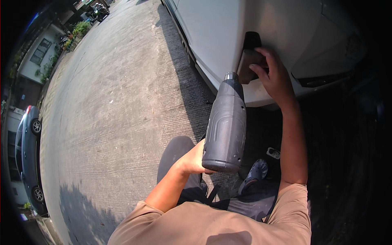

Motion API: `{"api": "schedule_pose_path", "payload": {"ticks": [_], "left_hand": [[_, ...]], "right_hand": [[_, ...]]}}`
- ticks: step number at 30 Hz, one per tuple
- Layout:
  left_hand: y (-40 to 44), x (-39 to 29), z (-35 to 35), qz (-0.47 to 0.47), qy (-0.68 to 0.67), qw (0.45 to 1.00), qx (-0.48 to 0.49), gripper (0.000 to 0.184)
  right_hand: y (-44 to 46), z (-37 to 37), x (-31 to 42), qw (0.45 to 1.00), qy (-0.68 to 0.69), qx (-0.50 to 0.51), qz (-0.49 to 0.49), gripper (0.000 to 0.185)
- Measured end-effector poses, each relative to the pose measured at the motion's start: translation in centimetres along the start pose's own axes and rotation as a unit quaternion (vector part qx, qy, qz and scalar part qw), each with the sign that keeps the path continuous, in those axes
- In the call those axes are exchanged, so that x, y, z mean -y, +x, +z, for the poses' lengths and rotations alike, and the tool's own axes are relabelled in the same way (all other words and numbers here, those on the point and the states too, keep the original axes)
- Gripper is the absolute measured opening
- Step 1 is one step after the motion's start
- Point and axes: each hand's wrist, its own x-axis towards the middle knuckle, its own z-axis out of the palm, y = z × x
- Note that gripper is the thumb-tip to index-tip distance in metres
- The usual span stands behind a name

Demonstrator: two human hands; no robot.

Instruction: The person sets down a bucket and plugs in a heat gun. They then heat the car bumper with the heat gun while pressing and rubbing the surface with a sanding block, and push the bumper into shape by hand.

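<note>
A dark grey heat gun with a metal nozzle points up toward the corner of a white car. My left hand is wrapped round its handle, mostly hidden beneath the gun's body. At the car's corner, my right hand has its thumb and fingers on a brownish flap-like piece. This piece lies just below a black part on the car body. The nozzle is close to the lower end of the piece, apart from my right fingers.
Grey concrete road stretches along the left. A parked blue-grey car stands at the far left, and a motorcycle at the top. A small white object lies on the ground near my shoe.
</note>
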Motion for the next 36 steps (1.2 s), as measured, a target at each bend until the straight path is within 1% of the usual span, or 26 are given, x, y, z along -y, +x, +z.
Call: {"api": "schedule_pose_path", "payload": {"ticks": [5, 7, 11, 13, 14, 17, 19, 23, 25, 28, 33, 36], "left_hand": [[0.1, -0.1, 0.1, 0.051, 0.001, 0.998, 0.022, 0.089], [0.1, -0.1, 0.0, 0.036, 0.003, 0.999, 0.020, 0.088], [-0.5, 0.4, -0.2, -0.080, -0.013, 0.997, -0.012, 0.085], [-0.6, 0.5, -0.3, -0.094, -0.019, 0.995, -0.017, 0.082], [-0.7, 0.6, -0.2, -0.078, -0.027, 0.996, -0.017, 0.079], [-0.1, 0.4, 0.1, 0.007, -0.009, 1.000, -0.003, 0.080], [0.1, -0.3, 0.3, 0.029, -0.019, 0.999, 0.009, 0.081], [0.0, -1.6, 0.8, -0.016, -0.079, 0.997, 0.014, 0.080], [0.0, -1.6, 0.8, -0.018, -0.059, 0.998, 0.012, 0.081], [0.0, -0.4, 0.4, 0.006, -0.014, 1.000, 0.015, 0.082], [-0.2, 0.9, -0.1, 0.021, -0.036, 0.999, 0.015, 0.084], [-0.2, 0.0, 0.4, 0.004, -0.036, 0.999, -0.009, 0.085]], "right_hand": [[0.1, 0.0, 0.1, 1.000, 0.000, 0.000, 0.001, 0.041], [0.2, -0.1, 0.2, 1.000, 0.000, -0.001, 0.003, 0.041], [0.2, -0.2, 0.2, 1.000, 0.013, 0.006, 0.015, 0.041], [0.2, -0.1, 0.1, 1.000, 0.002, -0.006, -0.002, 0.041], [0.1, 0.0, 0.0, 1.000, -0.003, -0.012, -0.011, 0.041], [0.0, 0.0, 0.0, 1.000, 0.007, -0.004, 0.001, 0.041], [0.0, 0.0, 0.2, 1.000, 0.006, -0.006, 0.004, 0.041], [0.1, 0.0, 0.3, 1.000, 0.008, -0.003, 0.013, 0.043], [0.2, 0.0, 0.3, 1.000, 0.010, -0.004, 0.012, 0.043], [0.2, 0.0, 0.2, 1.000, 0.009, -0.006, 0.006, 0.043], [0.0, -0.2, 0.3, 1.000, 0.012, 0.003, 0.015, 0.042], [-0.1, -0.1, 0.3, 1.000, 0.014, 0.001, 0.014, 0.042]]}}
